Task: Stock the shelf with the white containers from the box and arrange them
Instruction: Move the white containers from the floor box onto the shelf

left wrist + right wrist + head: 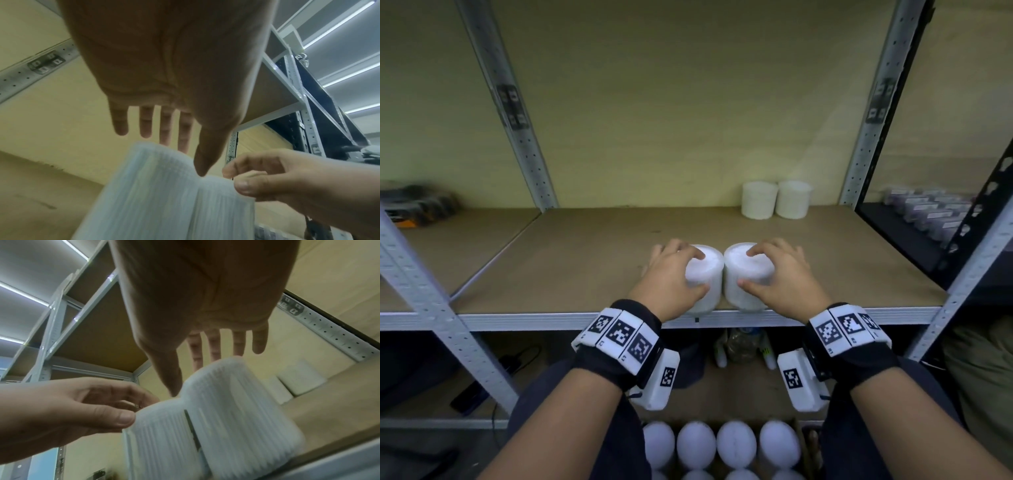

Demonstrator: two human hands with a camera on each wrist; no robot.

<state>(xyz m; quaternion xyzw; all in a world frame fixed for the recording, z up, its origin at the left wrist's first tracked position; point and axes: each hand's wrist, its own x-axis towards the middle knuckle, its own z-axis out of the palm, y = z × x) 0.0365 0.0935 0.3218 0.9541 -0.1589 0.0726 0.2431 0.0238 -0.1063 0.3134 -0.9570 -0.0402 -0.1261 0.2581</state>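
Two white ribbed containers stand side by side, touching, at the front edge of the brown shelf board (585, 260). My left hand (697, 272) grips the left container (710, 296) from above, fingers over its lid and thumb on the near rim. My right hand (748, 269) holds the right container (736, 298) the same way. In the left wrist view my thumb tip (202, 172) touches the left container (148, 194). The right wrist view shows my fingers (213, 345) reaching over the right container (236, 410). Two more white containers (774, 200) stand at the back right.
An open box (799, 431) below my wrists holds several white containers. Grey perforated uprights (866, 137) frame the bay. Dark items (417, 205) lie on the left shelf, small packs (928, 209) on the right one. Bottles (743, 346) sit on the lower shelf.
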